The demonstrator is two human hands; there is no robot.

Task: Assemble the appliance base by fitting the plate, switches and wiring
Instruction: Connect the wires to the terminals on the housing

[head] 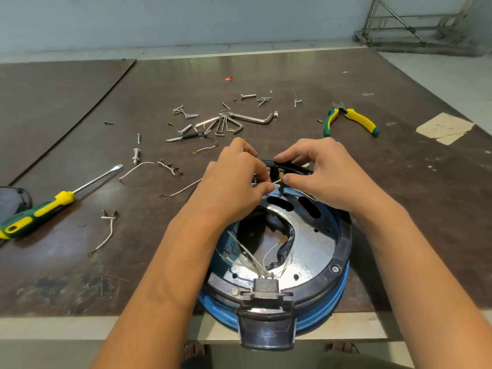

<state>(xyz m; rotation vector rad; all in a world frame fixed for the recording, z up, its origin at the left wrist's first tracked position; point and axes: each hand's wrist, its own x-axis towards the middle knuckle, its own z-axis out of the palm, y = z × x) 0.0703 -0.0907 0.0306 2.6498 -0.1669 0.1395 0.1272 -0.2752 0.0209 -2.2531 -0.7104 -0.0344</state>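
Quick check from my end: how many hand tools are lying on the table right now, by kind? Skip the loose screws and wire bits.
Screwdriver: 1
Pliers: 1
Hex key set on a ring: 1
Total: 3 tools, all lying clear of both hands, which are at the far rim of the appliance base.

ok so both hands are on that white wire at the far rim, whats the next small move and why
Probably push the white wire end onto the switch terminal at the far rim of the base. Both the left hand and right hand pinch it right beside the brass contacts, and the jaw-like pinch looks aligned; whether it is seated is hidden.
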